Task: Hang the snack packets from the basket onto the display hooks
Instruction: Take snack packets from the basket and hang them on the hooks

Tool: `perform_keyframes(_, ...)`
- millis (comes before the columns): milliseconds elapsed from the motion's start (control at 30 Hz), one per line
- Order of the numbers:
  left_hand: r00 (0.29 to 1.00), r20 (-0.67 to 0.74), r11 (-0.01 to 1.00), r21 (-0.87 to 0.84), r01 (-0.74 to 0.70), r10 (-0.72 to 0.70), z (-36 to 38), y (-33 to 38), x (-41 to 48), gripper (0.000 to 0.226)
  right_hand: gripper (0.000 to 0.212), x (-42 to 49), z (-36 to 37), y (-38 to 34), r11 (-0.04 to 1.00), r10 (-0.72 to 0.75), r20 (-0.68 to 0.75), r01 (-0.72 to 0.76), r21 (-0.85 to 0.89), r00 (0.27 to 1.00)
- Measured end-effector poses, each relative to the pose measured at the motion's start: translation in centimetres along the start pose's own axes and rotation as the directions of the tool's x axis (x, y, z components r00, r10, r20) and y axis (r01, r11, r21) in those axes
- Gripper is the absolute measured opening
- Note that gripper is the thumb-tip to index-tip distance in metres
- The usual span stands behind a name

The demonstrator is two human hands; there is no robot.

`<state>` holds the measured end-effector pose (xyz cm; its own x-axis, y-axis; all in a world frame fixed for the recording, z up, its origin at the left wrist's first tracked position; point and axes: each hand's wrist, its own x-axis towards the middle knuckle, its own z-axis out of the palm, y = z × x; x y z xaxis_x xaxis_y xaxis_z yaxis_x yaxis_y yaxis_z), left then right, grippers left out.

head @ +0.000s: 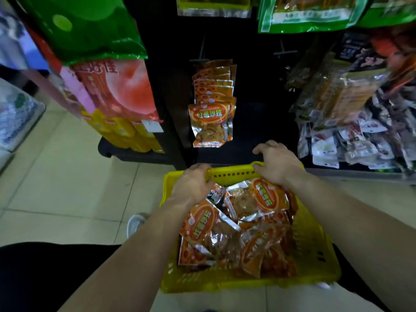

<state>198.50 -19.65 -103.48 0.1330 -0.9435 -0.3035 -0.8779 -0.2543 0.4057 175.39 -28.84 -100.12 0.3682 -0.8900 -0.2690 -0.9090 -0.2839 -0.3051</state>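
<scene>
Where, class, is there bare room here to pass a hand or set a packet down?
Free: the dark panel between the hanging orange packets and the packet heap, under the bare hook; the floor tiles left of the yellow basket. Crowded: basket and heap.

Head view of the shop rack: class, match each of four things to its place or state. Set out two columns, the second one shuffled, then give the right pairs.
1. yellow plastic basket
2. hanging orange foil snack packets
3. large green foil bag
4. right hand

A. top left, above a pink pack
B. on the basket's far rim
C. hung on the black rack
D. full of loose orange packets

Pairs: 1-D, 2-C, 3-A, 4-B.
</scene>
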Motion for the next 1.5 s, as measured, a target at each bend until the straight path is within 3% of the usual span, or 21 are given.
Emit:
perform_keyframes(267, 0.973, 0.169, 0.985, 0.098, 0.144, -0.159, 6.0, -4.0, -3.3, 0.058, 0.051, -4.1, 6.6, 4.4, 0.992, 0.125, 0.151, -0.125, -0.008, 0.981)
perform_keyframes(567, 0.924, 0.265, 0.961, 0.081, 0.265, -0.277, 9.7, -6.5, -1.2, 0.067, 0.071, -1.9, 11.8, 7.1, 0.942, 0.309, 0.131, -0.322, 0.093, 0.942)
perform_keyframes(733, 0.938, 0.174, 0.954, 0.040, 0.297, -0.299, 9.8, -6.7, -1.5, 0.046, 0.041, -1.1, 13.3, 7.9, 0.925, 0.339, 0.126, -0.355, 0.137, 0.932)
perform_keyframes(833, 0.948, 0.184, 0.965, 0.084, 0.248, -0.259, 9.2, -6.5, -1.8, 0.022, 0.029, -0.9, 13.3, 7.7, 0.933, 0.328, 0.078, -0.336, 0.131, 0.941)
perform_keyframes(1067, 0.965, 0.154, 0.977, 0.062, 0.204, -0.211, 6.3, -5.1, -2.5, 0.019, 0.029, -0.9, 10.0, 6.3, 0.965, 0.233, 0.011, -0.233, 0.121, 0.972)
perform_keyframes(1200, 0.979, 0.122, 0.985, 0.061, 0.158, -0.165, 3.5, -3.7, -3.1, 0.023, 0.030, -1.6, 5.6, 4.8, 0.982, 0.109, 0.004, -0.108, 0.152, 0.994)
perform_keyframes(1500, 0.996, -0.059, 0.995, 0.080, -0.067, 0.072, -7.2, 0.9, -5.1, 0.010, 0.025, -5.7, -7.6, -0.6, 0.972, -0.178, -0.031, 0.170, -0.164, 0.984)
